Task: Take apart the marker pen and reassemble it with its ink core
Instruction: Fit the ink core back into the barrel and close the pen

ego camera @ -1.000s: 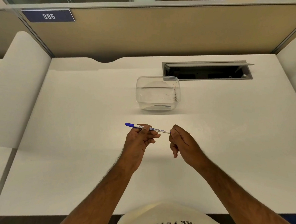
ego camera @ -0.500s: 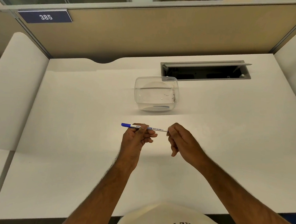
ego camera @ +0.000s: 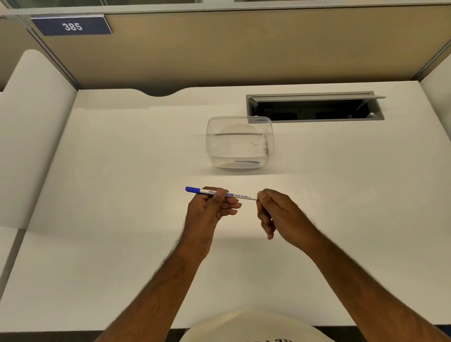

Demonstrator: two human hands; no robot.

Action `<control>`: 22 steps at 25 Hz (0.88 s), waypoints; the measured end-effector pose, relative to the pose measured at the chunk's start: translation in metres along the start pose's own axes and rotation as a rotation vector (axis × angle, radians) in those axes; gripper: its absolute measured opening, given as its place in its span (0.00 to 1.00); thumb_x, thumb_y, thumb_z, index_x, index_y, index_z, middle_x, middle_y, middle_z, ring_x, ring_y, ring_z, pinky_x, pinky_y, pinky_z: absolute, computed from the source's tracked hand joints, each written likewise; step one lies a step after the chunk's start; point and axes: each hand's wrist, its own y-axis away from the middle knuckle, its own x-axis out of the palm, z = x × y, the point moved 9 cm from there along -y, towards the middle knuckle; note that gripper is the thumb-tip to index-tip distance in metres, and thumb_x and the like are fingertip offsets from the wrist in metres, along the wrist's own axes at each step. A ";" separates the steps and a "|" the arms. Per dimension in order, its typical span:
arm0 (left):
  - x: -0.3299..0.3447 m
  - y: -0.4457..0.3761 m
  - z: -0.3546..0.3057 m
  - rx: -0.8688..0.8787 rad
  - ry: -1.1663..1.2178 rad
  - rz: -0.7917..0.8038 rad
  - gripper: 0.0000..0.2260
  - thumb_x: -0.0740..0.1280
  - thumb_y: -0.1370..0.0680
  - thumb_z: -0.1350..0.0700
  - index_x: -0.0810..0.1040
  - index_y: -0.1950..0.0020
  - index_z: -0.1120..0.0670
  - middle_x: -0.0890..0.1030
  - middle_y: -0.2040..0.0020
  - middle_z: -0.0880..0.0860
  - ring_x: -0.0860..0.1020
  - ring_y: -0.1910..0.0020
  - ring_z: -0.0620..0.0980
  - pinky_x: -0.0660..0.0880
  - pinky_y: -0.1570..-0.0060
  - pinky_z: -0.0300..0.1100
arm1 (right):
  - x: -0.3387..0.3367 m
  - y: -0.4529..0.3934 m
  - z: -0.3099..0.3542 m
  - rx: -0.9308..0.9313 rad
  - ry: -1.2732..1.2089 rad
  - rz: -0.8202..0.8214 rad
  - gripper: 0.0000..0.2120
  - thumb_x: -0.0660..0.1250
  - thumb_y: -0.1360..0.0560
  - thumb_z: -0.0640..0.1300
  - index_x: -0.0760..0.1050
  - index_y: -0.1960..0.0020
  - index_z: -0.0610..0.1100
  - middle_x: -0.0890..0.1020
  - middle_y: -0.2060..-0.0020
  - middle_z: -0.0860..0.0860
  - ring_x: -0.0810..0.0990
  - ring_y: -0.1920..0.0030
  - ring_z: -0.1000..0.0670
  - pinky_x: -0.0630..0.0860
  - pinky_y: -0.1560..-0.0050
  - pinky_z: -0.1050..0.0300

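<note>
A slim white whiteboard marker (ego camera: 241, 196) with a blue cap at its left end is held level above the white desk (ego camera: 110, 216), near the middle. My left hand (ego camera: 211, 209) grips the marker's barrel just right of the blue cap, thumb on top. My right hand (ego camera: 277, 216) pinches the marker's right end between thumb and forefinger, and that end is hidden by the fingers. No ink core shows.
A clear plastic container (ego camera: 240, 142) stands behind the hands, with a few dark specks on its right wall. An open grey cable tray (ego camera: 315, 107) is sunk into the desk at the back right. Beige partitions enclose the desk.
Both hands and the marker hold nearly the same pose throughout; they have shifted very slightly left in view. The grips are unchanged.
</note>
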 end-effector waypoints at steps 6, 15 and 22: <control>0.004 0.001 -0.004 0.000 0.048 -0.001 0.06 0.63 0.16 0.60 0.79 0.49 0.59 0.86 0.58 0.57 0.87 0.58 0.56 0.83 0.57 0.42 | -0.015 0.014 0.026 -0.354 0.902 -0.201 0.16 0.48 0.16 0.59 0.69 0.48 0.51 0.75 0.62 0.52 0.73 0.66 0.45 0.74 0.64 0.49; 0.012 0.001 -0.021 0.073 -0.028 0.048 0.07 0.63 0.16 0.60 0.79 0.50 0.59 0.86 0.58 0.59 0.87 0.57 0.58 0.84 0.56 0.44 | 0.003 0.010 0.004 0.148 -0.302 0.064 0.17 0.55 0.13 0.48 0.68 0.59 0.45 0.61 0.69 0.50 0.60 0.73 0.50 0.59 0.72 0.57; 0.021 0.004 -0.022 0.054 0.023 0.035 0.07 0.63 0.16 0.61 0.79 0.49 0.60 0.87 0.58 0.58 0.87 0.58 0.57 0.84 0.57 0.43 | -0.027 0.023 0.046 -0.518 0.969 -0.241 0.16 0.51 0.14 0.55 0.75 0.46 0.48 0.78 0.60 0.51 0.75 0.65 0.46 0.77 0.65 0.49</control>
